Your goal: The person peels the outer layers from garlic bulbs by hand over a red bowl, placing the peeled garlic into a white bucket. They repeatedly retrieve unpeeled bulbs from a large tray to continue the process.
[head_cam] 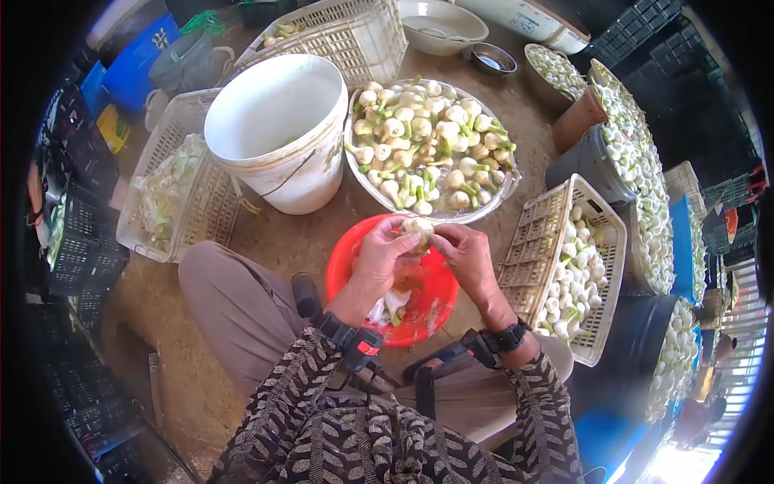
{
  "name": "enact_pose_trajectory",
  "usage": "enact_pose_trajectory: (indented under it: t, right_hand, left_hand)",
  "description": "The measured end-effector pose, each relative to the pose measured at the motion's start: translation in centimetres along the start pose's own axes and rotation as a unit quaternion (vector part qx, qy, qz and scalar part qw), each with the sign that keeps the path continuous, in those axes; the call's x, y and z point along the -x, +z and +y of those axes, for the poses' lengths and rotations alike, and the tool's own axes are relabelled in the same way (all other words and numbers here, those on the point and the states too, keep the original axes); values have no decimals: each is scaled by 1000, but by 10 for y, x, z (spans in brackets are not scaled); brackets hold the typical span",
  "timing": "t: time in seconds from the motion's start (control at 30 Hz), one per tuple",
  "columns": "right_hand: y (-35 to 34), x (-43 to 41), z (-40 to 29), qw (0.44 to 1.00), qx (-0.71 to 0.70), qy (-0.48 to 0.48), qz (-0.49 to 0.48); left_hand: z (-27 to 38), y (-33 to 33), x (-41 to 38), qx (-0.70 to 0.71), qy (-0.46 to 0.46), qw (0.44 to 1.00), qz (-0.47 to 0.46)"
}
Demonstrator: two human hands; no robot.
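Note:
A pale garlic bulb (417, 227) with brownish skin is held up over a red plastic basin (441, 302). My left hand (384, 251) grips it from the left, thumb across its front. The fingers of my right hand (468, 254) pinch at the bulb's right side. Inside the red basin lie white and green peelings (393, 305) and some wet brownish scraps, partly hidden by my left wrist. Just beyond, a wide round tub (511, 184) holds water and many garlic bulbs (423, 130) with short green stems.
A tall white bucket (284, 187) stands left of the tub. Left of it, a plastic crate (139, 233) contains leafy peelings. By my right knee, a tilted crate (526, 248) holds cleaned white bulbs (574, 284). Heaped containers of bulbs (647, 199) line the right; a steel bowl (493, 58) sits behind.

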State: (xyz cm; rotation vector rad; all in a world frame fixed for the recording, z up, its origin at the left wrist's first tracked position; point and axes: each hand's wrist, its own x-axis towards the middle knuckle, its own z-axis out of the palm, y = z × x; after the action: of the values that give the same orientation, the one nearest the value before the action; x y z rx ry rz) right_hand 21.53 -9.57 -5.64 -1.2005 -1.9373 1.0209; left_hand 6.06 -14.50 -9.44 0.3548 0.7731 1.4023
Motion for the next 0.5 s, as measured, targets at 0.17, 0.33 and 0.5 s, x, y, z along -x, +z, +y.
enact_pose_trajectory:
  t: [0.17,0.33,0.5]
  right_hand:
    - [8,19,-20,995,88,-43,24]
    - [15,31,-20,987,130,-62,67]
    - [16,30,9,993,94,2,73]
  left_hand:
    - [-4,8,23,-98,81,991,47]
    - [-11,10,35,-221,149,961,69]
    - [4,-9,51,-11,35,999,-37]
